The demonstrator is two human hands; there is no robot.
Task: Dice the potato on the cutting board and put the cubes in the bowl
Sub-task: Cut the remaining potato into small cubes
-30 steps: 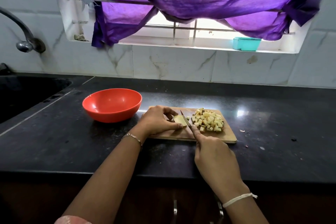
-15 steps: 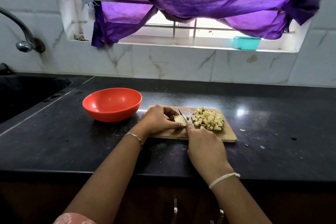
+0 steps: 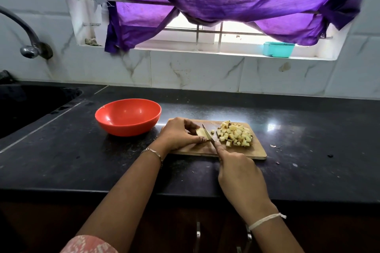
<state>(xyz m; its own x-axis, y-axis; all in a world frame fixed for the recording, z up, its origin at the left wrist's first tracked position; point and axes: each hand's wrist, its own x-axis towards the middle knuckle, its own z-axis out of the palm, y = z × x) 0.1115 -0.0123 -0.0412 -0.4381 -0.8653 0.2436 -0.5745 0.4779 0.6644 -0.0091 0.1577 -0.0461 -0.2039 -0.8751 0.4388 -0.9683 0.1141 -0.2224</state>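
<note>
One tap (image 3: 28,47) stands over one sink (image 3: 30,104) that the left edge cuts off, and one red bowl (image 3: 127,127) sits on the black counter (image 3: 308,170) just beside one wooden cutting board (image 3: 258,149). On the board lie one uncut potato piece (image 3: 200,132) and one heap of cubes (image 3: 235,133), too many and too small to count. Of the two hands, the left hand (image 3: 178,134) curls over the piece, pinning it and hiding most of it. The right hand (image 3: 240,176) grips one knife (image 3: 208,132), its handle buried under the fingers and its blade against the piece's right side.

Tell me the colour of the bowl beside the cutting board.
The bowl is orange-red, seen in the head view.
</note>
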